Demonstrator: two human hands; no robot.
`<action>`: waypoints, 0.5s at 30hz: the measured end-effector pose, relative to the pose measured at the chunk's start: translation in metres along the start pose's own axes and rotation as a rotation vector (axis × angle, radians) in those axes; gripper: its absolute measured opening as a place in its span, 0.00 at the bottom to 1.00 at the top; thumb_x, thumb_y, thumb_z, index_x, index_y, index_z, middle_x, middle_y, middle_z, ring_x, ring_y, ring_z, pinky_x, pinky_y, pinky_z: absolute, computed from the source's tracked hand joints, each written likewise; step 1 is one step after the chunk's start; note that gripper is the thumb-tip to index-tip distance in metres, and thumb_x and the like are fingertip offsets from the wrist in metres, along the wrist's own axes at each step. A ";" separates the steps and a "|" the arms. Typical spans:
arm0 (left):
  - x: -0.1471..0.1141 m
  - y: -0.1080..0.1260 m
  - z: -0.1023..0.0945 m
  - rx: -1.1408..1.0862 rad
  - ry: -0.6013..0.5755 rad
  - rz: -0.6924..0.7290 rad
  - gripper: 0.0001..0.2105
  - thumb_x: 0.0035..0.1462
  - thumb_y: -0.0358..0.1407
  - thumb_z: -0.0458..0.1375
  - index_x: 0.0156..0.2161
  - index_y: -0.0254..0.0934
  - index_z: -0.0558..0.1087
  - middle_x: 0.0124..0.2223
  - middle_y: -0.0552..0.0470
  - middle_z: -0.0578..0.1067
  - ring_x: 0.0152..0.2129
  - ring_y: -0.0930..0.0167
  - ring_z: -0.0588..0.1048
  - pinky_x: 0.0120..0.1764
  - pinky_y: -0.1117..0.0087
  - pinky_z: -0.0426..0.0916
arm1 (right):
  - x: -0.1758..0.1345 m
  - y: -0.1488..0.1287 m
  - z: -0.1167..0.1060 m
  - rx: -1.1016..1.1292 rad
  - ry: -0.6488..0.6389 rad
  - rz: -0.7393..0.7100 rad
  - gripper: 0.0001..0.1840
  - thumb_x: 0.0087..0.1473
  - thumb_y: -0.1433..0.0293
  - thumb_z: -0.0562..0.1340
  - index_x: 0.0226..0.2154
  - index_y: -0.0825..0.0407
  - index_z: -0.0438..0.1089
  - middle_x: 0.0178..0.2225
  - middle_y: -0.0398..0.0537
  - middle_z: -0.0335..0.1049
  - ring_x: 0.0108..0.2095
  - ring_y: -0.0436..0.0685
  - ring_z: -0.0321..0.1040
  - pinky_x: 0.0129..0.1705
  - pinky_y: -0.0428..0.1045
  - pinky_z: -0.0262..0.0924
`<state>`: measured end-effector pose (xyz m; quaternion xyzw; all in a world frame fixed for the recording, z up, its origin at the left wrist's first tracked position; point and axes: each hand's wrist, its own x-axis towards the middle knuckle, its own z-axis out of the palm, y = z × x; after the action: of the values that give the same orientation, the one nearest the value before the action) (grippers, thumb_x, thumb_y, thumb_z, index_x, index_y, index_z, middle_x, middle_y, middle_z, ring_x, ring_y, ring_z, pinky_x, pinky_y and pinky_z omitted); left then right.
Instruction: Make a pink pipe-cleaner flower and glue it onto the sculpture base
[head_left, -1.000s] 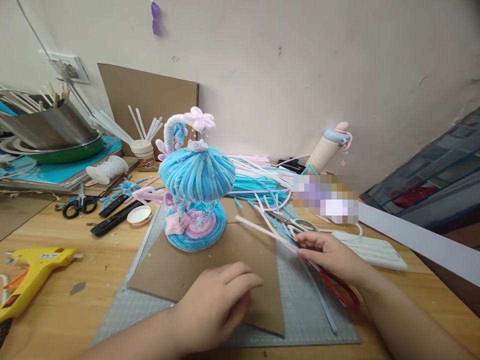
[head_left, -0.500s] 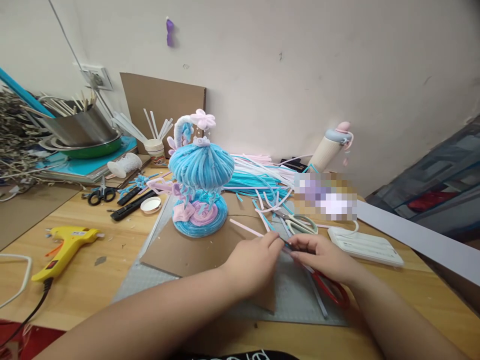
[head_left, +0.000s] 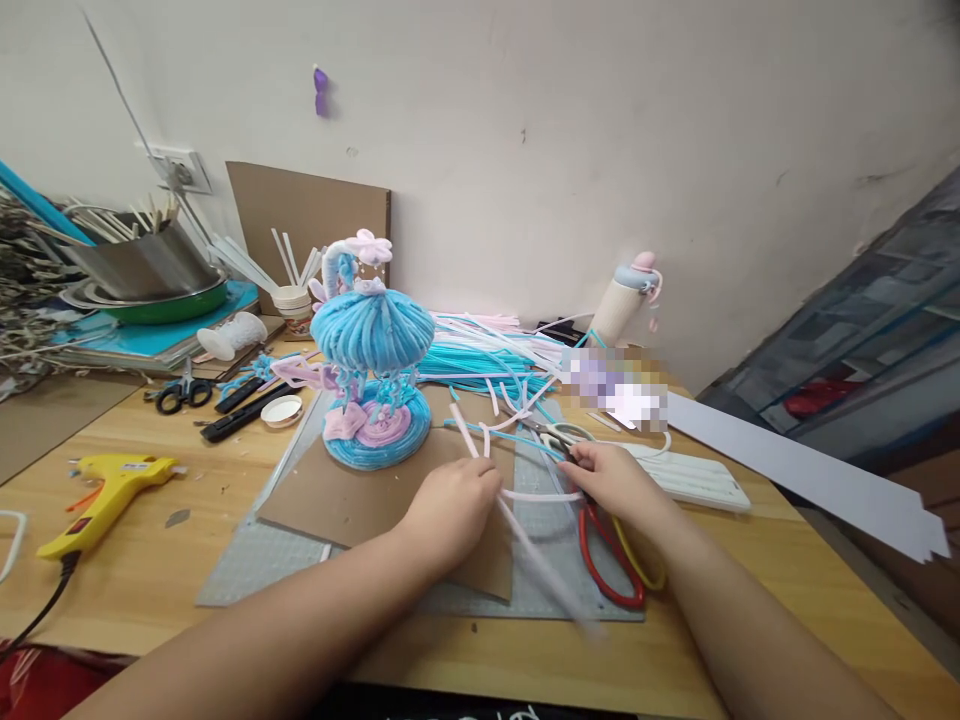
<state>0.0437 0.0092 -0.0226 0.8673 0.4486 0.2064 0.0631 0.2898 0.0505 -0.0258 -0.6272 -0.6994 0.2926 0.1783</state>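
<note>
My left hand (head_left: 459,508) is closed over the brown cardboard (head_left: 360,500), pinching a pale pink pipe cleaner (head_left: 465,430) that sticks up past its fingers. A blurred pale end (head_left: 547,570) trails toward the front edge, and another pale strand (head_left: 540,496) runs toward my right hand. My right hand (head_left: 611,482) is closed on a hand tool with red and yellow handles (head_left: 611,565); its dark working end is mostly hidden by the fingers. Left of my hands stands a blue and pink pipe-cleaner model (head_left: 373,330) with a domed top and round coiled base.
Green-handled scissors (head_left: 570,435) lie beyond my right hand, beside a white power bank (head_left: 690,475). Piles of blue and pink pipe cleaners (head_left: 480,365) fill the back. A yellow glue gun (head_left: 112,495), black scissors (head_left: 184,390) and a wire spool (head_left: 232,335) sit left.
My hands have moved apart. The tool's handles have spread, showing the yellow one. A pale strand now swings, blurred, below my left hand. The view has shifted slightly right.
</note>
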 end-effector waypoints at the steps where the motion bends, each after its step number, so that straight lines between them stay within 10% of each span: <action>1: -0.004 -0.004 -0.002 -0.025 0.048 -0.009 0.09 0.58 0.24 0.52 0.33 0.37 0.73 0.36 0.47 0.76 0.35 0.66 0.77 0.39 0.65 0.74 | 0.001 0.002 -0.001 -0.045 0.023 -0.002 0.17 0.51 0.59 0.61 0.18 0.50 0.61 0.16 0.41 0.64 0.19 0.53 0.62 0.23 0.47 0.50; 8: -0.010 -0.029 -0.010 -0.190 0.321 0.004 0.11 0.60 0.24 0.51 0.41 0.37 0.74 0.48 0.44 0.76 0.45 0.66 0.77 0.46 0.63 0.74 | -0.002 -0.029 -0.010 -0.206 0.291 -0.137 0.18 0.60 0.60 0.54 0.45 0.53 0.71 0.46 0.59 0.73 0.48 0.67 0.67 0.44 0.57 0.58; 15: -0.014 -0.030 -0.009 -0.280 0.343 0.113 0.12 0.61 0.24 0.51 0.43 0.38 0.73 0.49 0.44 0.76 0.47 0.67 0.76 0.49 0.64 0.73 | 0.049 -0.079 0.017 -0.139 0.156 -0.460 0.12 0.53 0.71 0.63 0.42 0.49 0.74 0.50 0.50 0.75 0.53 0.64 0.67 0.56 0.59 0.53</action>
<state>0.0105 0.0149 -0.0270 0.8260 0.3703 0.4144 0.0938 0.2110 0.0923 0.0059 -0.4829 -0.8264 0.1463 0.2499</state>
